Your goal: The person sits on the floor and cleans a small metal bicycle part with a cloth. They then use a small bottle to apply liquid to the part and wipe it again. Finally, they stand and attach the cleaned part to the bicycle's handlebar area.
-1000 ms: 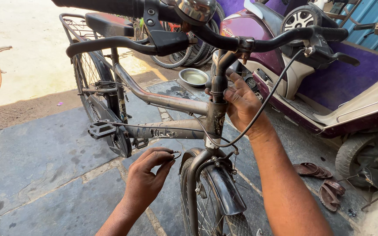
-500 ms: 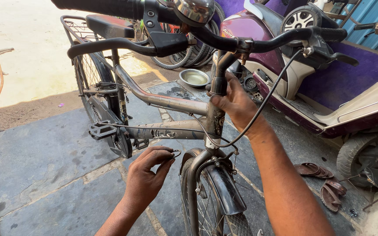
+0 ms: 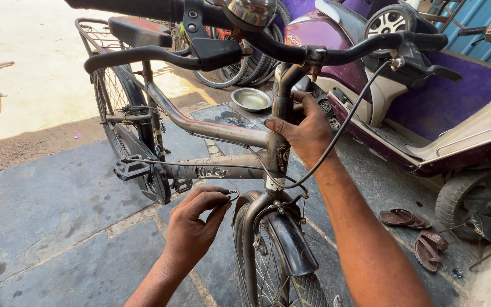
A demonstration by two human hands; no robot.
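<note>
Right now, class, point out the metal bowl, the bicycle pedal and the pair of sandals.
metal bowl [image 3: 251, 99], head view, on its inner base.
bicycle pedal [image 3: 130, 168], head view, on its flat tread.
pair of sandals [image 3: 404, 218], head view, on the upper sandal's strap.

A grey bicycle [image 3: 217, 132] stands upright on stone paving, small wire ring [image 3: 233, 196] beside its fork.
</note>
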